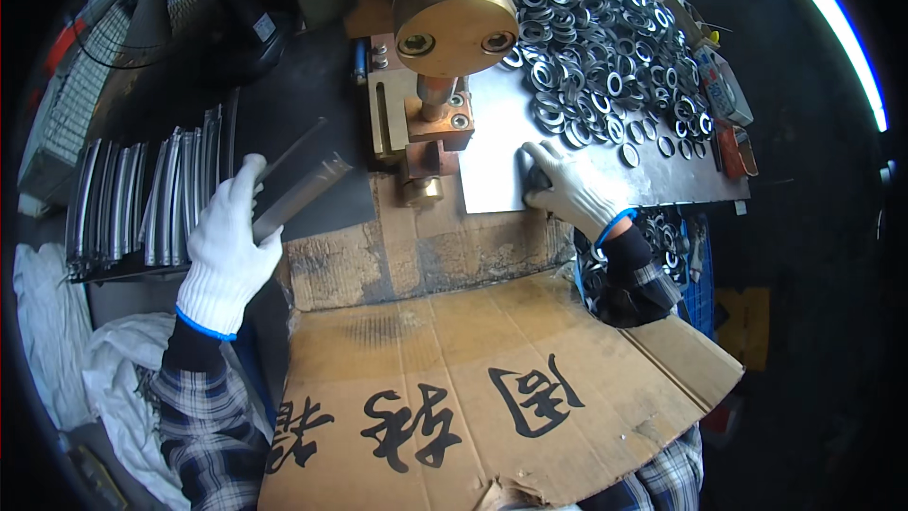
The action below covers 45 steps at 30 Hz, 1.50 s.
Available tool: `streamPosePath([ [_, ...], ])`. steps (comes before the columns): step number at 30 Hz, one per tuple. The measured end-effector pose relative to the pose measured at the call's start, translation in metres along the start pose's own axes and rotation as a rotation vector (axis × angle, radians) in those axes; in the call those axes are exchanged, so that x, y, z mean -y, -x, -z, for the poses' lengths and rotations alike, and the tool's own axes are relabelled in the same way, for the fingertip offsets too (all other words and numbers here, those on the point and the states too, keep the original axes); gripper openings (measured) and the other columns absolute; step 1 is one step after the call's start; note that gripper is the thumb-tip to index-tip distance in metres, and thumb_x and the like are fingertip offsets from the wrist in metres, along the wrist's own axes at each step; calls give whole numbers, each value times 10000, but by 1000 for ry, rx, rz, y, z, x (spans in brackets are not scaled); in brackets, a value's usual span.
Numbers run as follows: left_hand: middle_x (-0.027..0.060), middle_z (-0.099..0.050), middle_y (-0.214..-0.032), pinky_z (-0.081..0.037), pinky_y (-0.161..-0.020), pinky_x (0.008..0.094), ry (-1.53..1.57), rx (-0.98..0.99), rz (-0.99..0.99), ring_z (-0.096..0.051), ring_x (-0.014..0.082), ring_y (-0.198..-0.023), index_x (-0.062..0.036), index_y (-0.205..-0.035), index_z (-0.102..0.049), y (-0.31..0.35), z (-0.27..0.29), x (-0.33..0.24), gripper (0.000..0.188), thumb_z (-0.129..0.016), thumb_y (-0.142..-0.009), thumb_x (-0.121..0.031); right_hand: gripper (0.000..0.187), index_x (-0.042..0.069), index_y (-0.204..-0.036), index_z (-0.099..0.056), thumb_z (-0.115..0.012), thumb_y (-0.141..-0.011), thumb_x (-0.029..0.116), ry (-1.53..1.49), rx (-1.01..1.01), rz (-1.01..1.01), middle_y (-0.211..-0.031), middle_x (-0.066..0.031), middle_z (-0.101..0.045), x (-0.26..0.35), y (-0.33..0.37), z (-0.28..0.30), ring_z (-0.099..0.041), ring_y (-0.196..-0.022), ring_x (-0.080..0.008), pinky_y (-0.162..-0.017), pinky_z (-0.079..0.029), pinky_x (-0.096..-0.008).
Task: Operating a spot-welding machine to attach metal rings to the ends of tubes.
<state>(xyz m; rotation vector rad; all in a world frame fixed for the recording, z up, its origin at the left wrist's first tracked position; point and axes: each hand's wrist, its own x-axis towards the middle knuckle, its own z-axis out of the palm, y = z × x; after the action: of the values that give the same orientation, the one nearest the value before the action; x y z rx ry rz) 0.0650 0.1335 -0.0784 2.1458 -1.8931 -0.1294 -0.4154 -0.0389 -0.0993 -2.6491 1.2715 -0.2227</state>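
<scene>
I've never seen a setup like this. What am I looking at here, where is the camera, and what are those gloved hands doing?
This is one picture from a wide fisheye camera worn on a person's head, looking down, so straight edges bend near the rim. No robot is here: both hands wear white knitted gloves. The left hand holds a long grey metal strip, beside a row of similar curved metal strips standing on edge. The right hand rests on a flat shiny steel plate, fingers curled around something small and dark that I cannot identify. Behind it lies a heap of silvery metal rings. Between the hands stands a machine with a brass-coloured round head. A flattened brown cardboard sheet covers the person's lap.
</scene>
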Motion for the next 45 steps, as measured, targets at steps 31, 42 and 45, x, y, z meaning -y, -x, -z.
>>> streamPosePath([
  [31,214,-763,-1274,-647,-986,547,-96,485,-382,-777,440,-1158,-57,-1393,-664,-94,-5,-82,368,-675,-1043,-169,740,18,-1686,-561,-778,-980,-22,-627,-6,-129,-1433,-131,-768,15,-9,-14,-748,-1259,-214,-1107,-582,-351],
  [42,204,-770,-1284,-656,-974,549,-169,350,-390,-777,424,-1174,-84,-1419,-655,-94,-1,-74,418,-699,-1005,-118,777,-54,-1695,-517,-818,-985,46,-1393,-143,-34,-1527,-129,-697,99,-48,-12,-675,-1319,-177,-1114,-569,-338],
  [45,202,-772,-1278,-659,-964,545,-170,380,-386,-780,430,-1161,-87,-1420,-659,-92,-3,-74,424,-699,-998,-111,725,-60,-1648,-571,-812,-969,19,-1294,-120,-9,-1478,-115,-739,94,-45,-17,-691,-1203,-137,-1009,-589,-298],
])
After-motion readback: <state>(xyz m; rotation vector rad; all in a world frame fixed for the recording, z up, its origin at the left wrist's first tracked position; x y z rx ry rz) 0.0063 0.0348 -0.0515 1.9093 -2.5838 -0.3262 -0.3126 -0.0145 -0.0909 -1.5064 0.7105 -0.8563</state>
